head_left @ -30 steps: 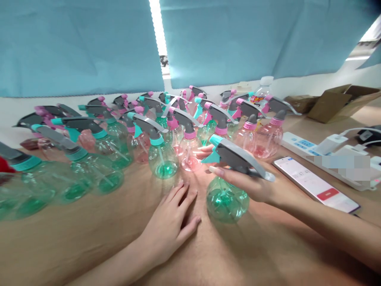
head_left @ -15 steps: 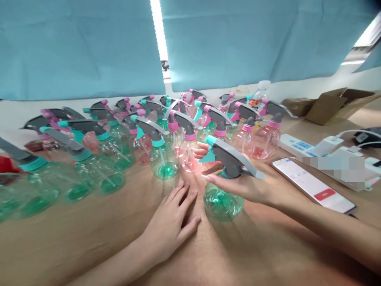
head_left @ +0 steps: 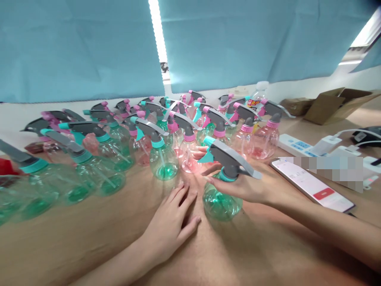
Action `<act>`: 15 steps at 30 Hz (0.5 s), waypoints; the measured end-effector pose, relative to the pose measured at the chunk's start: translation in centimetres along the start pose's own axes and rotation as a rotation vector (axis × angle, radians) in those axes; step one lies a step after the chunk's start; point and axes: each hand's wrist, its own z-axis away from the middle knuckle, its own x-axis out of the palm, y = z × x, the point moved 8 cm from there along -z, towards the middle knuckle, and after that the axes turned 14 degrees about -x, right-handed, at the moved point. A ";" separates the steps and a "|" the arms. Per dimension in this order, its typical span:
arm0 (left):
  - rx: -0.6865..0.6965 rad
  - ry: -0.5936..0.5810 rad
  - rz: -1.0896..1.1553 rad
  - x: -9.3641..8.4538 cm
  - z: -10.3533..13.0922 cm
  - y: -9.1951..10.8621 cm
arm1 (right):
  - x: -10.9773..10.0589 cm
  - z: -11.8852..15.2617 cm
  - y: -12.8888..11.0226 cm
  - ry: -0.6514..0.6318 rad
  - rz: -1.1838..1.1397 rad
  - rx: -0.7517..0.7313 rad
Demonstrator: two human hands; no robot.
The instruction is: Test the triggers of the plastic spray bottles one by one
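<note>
A green spray bottle (head_left: 222, 202) with a grey and turquoise trigger head (head_left: 228, 155) stands upright on the table in front of me. My right hand (head_left: 238, 188) is around its upper part, thumb across the near side below the turquoise collar and fingers behind, partly hidden by the bottle. To the left of it, my left hand (head_left: 171, 220) lies flat on the tabletop with its fingers apart, holding nothing. Just beyond my hands stand another green spray bottle (head_left: 164, 167) and a pink spray bottle (head_left: 186, 161).
Several more green and pink spray bottles crowd the table (head_left: 119, 238) at the left and back. On the right lie a phone (head_left: 312, 182) and a white power strip (head_left: 297, 145) with plugs. Behind them are an open cardboard box (head_left: 327, 105) and a clear bottle (head_left: 260, 93).
My right hand has dropped slightly on the bottle, so more of the turquoise collar shows, and a finger behind it has curved inward. My left hand stays in place.
</note>
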 end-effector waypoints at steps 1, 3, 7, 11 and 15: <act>0.001 -0.002 0.001 0.0 0.0 0.0 | 0.0 0.1 0.2 0.004 0.024 0.007; 0.002 -0.003 0.004 -0.1 0.0 0.1 | 0.3 0.4 0.5 -0.016 0.069 0.020; 0.003 0.005 0.013 -0.1 0.0 0.0 | 0.4 0.7 0.9 -0.007 0.096 0.031; 0.001 0.005 0.011 -0.1 0.0 0.0 | 0.1 0.6 0.5 0.028 0.074 0.027; 0.001 -0.001 0.004 -0.1 -0.1 0.1 | -0.2 0.2 -0.2 0.021 0.076 0.016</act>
